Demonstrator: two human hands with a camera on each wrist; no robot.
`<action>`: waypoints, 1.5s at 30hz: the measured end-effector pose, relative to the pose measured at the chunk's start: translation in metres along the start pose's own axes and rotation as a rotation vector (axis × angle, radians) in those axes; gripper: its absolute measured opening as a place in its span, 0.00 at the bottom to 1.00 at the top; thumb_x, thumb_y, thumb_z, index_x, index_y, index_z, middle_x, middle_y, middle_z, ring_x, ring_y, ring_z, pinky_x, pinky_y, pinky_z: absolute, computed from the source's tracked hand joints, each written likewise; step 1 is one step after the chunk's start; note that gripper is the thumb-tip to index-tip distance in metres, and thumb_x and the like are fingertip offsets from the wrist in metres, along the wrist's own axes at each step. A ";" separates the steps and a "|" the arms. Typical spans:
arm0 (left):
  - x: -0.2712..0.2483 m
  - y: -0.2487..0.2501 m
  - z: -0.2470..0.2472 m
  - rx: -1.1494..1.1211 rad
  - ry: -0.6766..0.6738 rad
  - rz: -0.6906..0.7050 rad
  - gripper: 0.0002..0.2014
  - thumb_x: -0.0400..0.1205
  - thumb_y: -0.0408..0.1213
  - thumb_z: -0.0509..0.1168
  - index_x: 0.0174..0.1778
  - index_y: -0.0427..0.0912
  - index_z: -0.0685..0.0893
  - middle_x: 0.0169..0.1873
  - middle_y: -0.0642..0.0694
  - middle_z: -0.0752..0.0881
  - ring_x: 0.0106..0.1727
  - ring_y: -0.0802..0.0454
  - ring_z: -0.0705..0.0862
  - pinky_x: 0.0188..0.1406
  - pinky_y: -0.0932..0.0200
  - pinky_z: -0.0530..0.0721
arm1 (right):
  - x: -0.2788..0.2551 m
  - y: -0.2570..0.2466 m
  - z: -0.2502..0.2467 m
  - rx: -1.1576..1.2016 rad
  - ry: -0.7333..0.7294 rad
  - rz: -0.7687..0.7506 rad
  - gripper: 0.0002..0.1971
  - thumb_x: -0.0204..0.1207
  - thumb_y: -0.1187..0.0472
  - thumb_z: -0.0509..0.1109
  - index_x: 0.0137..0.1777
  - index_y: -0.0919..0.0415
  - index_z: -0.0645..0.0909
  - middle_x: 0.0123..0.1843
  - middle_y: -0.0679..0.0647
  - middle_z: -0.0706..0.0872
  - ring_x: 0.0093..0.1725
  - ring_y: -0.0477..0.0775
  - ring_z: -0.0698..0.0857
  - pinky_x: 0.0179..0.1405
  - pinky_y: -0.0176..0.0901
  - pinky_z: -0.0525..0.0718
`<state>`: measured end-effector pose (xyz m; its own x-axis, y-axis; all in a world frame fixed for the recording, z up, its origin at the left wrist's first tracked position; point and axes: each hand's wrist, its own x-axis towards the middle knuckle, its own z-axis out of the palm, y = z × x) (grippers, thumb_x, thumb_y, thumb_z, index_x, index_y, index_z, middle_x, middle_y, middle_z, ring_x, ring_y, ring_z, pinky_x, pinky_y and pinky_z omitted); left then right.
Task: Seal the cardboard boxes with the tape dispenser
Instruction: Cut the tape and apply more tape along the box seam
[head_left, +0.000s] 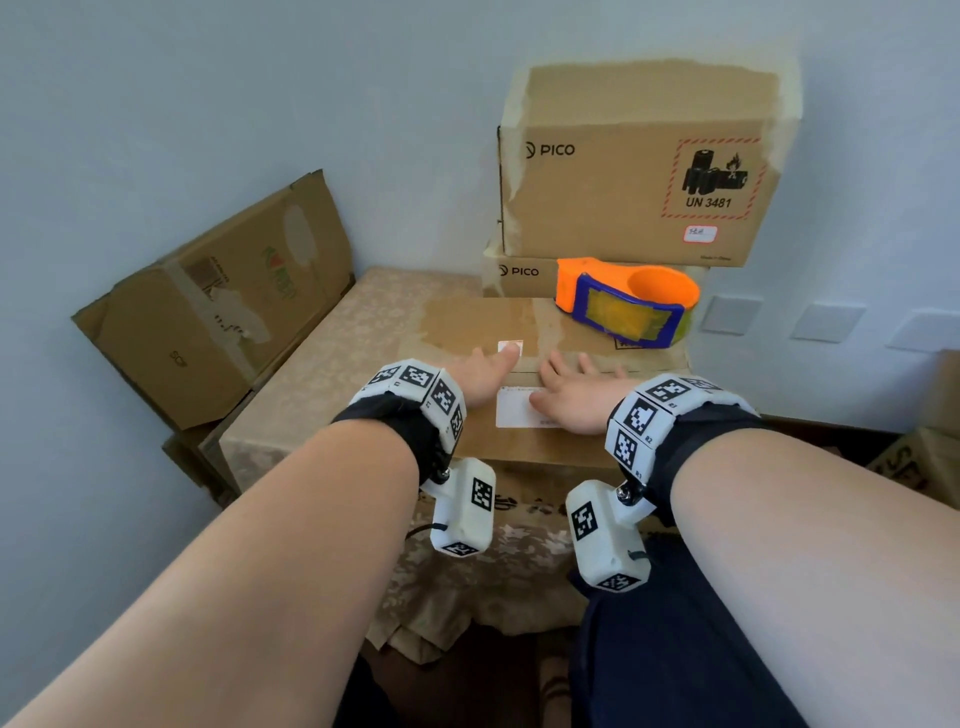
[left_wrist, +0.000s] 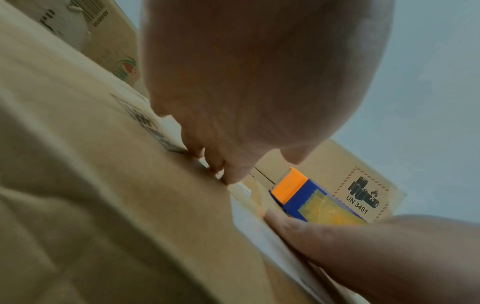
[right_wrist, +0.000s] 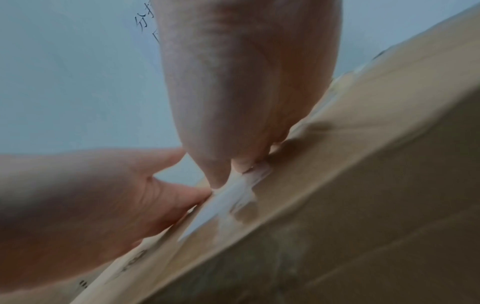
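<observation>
A flat cardboard box (head_left: 467, 322) lies on the cloth-covered table right before me. Both hands lie on its top flaps with straight fingers, the left hand (head_left: 485, 371) left of the centre seam and the right hand (head_left: 576, 387) to its right, partly over a white label (head_left: 511, 410). The left fingers (left_wrist: 223, 164) touch the flap edge; the right fingertips (right_wrist: 241, 164) press beside a white sticker. An orange and blue tape dispenser (head_left: 626, 301) with yellowish tape rests on the box's far right corner, beyond both hands. It shows too in the left wrist view, the dispenser (left_wrist: 311, 197).
Two PICO boxes (head_left: 639, 171) are stacked against the wall behind the dispenser. A flattened carton (head_left: 218, 306) leans at the left of the table (head_left: 332, 353). Another carton (head_left: 924, 462) sits low at the right edge.
</observation>
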<state>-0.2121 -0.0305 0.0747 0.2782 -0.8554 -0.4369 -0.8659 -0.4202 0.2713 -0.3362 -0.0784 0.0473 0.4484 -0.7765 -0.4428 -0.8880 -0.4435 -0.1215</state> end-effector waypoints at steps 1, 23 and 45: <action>-0.001 0.001 0.000 0.009 -0.002 -0.003 0.34 0.88 0.56 0.33 0.84 0.36 0.49 0.83 0.37 0.53 0.83 0.41 0.54 0.78 0.53 0.51 | -0.001 0.005 0.000 -0.001 -0.006 0.006 0.31 0.87 0.47 0.43 0.86 0.54 0.41 0.86 0.48 0.36 0.85 0.58 0.39 0.79 0.68 0.42; -0.016 0.024 0.001 0.058 0.007 -0.038 0.28 0.90 0.50 0.37 0.83 0.37 0.50 0.83 0.37 0.54 0.83 0.40 0.53 0.77 0.53 0.53 | -0.030 0.071 0.004 0.056 0.102 0.222 0.35 0.85 0.44 0.48 0.85 0.58 0.40 0.86 0.52 0.37 0.85 0.54 0.40 0.81 0.66 0.46; 0.010 0.024 0.030 0.075 -0.044 0.105 0.28 0.87 0.56 0.33 0.84 0.52 0.48 0.84 0.53 0.43 0.84 0.54 0.46 0.77 0.30 0.40 | -0.028 0.060 0.006 -0.016 0.103 0.276 0.29 0.85 0.44 0.47 0.85 0.46 0.48 0.86 0.55 0.42 0.85 0.59 0.43 0.79 0.68 0.43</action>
<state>-0.2428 -0.0406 0.0514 0.1670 -0.8788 -0.4470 -0.9184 -0.3035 0.2537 -0.4026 -0.0806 0.0473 0.1986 -0.9098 -0.3645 -0.9765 -0.2154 0.0055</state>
